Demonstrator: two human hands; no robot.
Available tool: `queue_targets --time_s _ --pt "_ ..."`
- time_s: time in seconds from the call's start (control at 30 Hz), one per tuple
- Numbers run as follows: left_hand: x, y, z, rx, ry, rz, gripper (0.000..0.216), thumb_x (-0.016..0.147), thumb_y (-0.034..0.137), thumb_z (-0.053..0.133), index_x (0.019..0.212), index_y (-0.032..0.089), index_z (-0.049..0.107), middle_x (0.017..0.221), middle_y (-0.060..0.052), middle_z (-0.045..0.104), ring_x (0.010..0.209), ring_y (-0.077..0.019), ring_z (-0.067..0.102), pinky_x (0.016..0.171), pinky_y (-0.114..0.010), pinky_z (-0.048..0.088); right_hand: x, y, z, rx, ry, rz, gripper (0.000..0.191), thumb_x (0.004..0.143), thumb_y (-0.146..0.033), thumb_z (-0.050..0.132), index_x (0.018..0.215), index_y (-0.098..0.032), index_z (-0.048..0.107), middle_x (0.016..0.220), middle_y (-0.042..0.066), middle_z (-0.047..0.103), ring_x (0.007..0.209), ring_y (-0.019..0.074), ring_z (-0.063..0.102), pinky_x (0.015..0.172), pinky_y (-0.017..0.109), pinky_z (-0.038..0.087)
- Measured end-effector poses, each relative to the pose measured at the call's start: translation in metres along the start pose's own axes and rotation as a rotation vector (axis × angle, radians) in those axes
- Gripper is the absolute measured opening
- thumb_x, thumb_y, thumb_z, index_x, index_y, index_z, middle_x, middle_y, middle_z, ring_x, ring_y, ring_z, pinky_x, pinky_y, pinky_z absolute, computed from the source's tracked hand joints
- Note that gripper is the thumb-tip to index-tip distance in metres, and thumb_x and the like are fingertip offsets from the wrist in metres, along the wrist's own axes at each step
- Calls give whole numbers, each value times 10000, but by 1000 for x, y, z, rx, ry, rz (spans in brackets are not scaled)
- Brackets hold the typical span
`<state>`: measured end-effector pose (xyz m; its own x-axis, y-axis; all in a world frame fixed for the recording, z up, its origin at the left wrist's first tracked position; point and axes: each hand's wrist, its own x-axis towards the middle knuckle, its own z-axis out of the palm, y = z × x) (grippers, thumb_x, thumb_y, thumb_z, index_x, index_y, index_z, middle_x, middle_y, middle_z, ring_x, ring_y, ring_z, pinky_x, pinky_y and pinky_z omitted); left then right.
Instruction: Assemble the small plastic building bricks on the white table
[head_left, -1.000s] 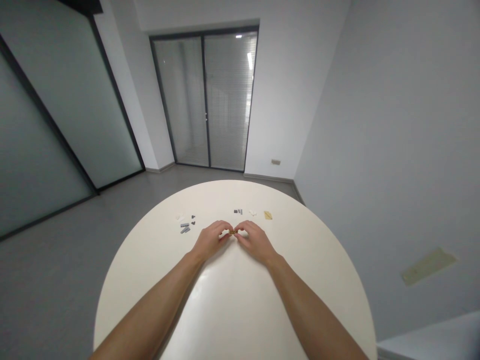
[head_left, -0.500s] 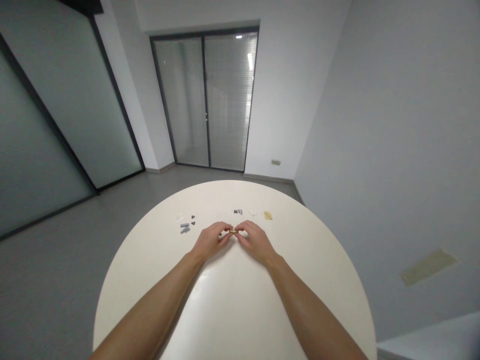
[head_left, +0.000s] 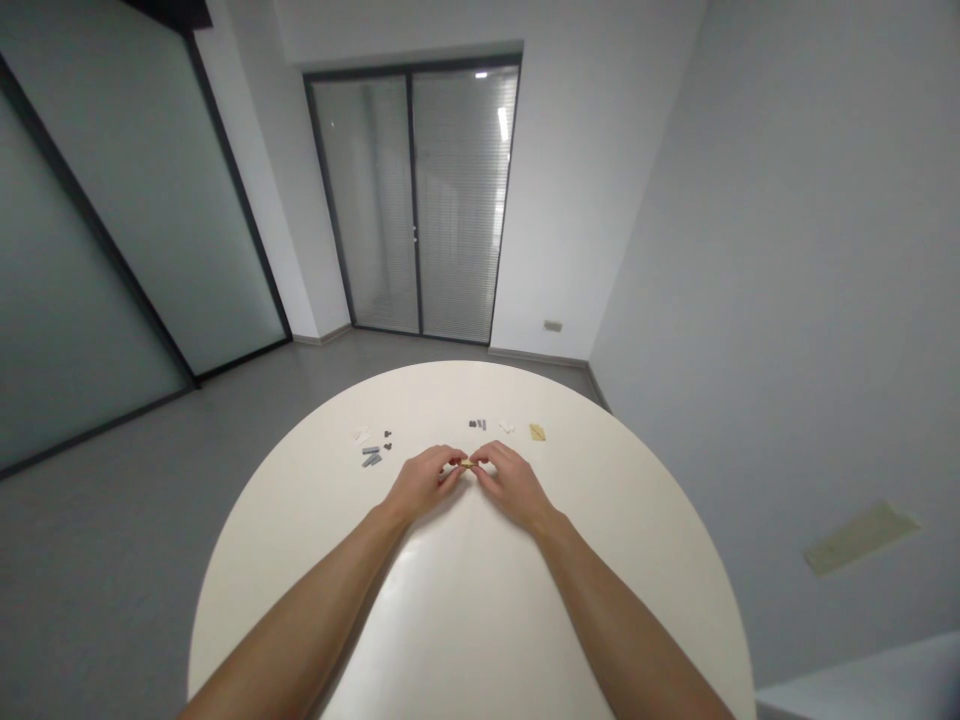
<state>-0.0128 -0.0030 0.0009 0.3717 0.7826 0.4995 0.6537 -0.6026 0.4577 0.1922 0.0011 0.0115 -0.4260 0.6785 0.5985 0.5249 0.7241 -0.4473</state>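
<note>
Between my two hands, over the middle of the table, is a small yellow piece [head_left: 468,463]; its exact kind is too small to make out. My left hand [head_left: 427,478] pinches its left end with thumb and fingers. From the other side my right hand [head_left: 510,480] grips it the same way, fingertips almost meeting those of the left. The fingers cover most of the piece.
Grey bar-shaped pieces [head_left: 372,456], small dark pieces [head_left: 388,446] and whitish pieces [head_left: 362,434] lie left on the round white table [head_left: 450,620]. Beyond my hands are dark and grey pieces [head_left: 477,424], white pieces [head_left: 507,427] and a yellow piece [head_left: 537,432].
The yellow piece between my fingertips appears slightly turned, with more of its yellow face showing. Both hands stay in nearly the same place; the whole view has shifted a little.
</note>
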Motion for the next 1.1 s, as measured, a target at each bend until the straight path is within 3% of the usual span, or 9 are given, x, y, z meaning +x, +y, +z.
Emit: queue_targets --time_s 0.93,1.1 --pt "-2 -7 4 -32 1 -9 171 863 215 535 1008 235 623 934 -5 684 807 -144 634 705 -246 503 -1 0 1 -35 -25 13 75 908 -288 646 935 -219 655 920 35 704 880 186 637 813 322 486" --pt "-1 -3 3 -49 -1 -25 236 876 247 528 1090 239 627 968 -15 701 799 -147 653 699 -249 528 -1 1 1 -31 -25 32 93 929 -277 609 986 -225 661 952 42 709 901 191 640 818 327 488"
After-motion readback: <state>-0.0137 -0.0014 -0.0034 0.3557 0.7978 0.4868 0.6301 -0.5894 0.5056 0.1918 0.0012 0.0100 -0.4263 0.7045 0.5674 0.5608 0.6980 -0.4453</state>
